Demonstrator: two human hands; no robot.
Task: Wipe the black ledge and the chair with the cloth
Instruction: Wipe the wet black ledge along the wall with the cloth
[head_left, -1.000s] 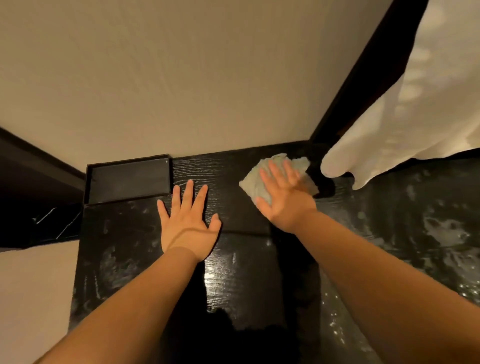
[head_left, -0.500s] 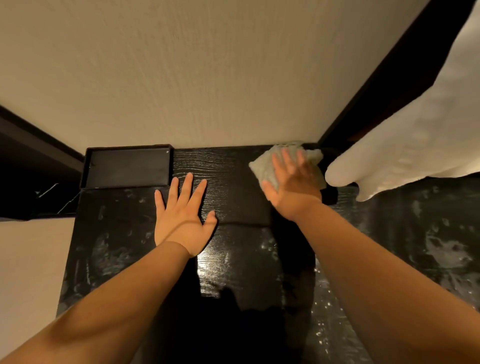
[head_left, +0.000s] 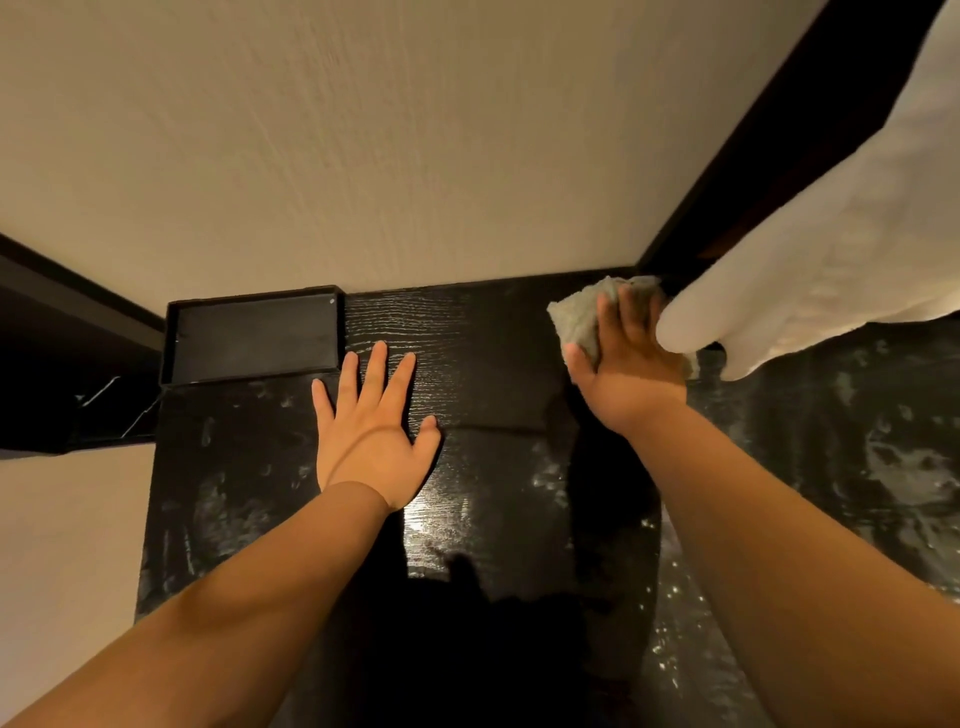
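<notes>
- Your left hand lies flat, palm down, on the middle of the black ledge. Its fingers are straight and slightly spread, the thumb is set out to the side, and it holds nothing.
- Your right hand presses on the cloth at the ledge's far right corner. The fingers lie almost straight on top of the cloth rather than wrapped round it, and the thumb sits at the cloth's near left edge. The little-finger side of this hand is hidden behind the white fabric.
- The cloth, pale grey-green and bunched, lies on the ledge under your right fingers, with its far edge close to the foot of the wall. Part of it shows beyond your fingertips and to the left of your index finger.
- A shallow black tray, open at the top, sits at the ledge's far left corner. It is just beside your left fingertips but apart from them.
- The beige wall rises along the ledge's far edge.
- White fabric hangs over the ledge's right end, and its lower fold overlaps your right hand in view.
- A dark glossy surface with pale smears adjoins the ledge on the right. Similar smears show on the ledge's left part, and a bright reflection lies on the ledge near your left wrist.
</notes>
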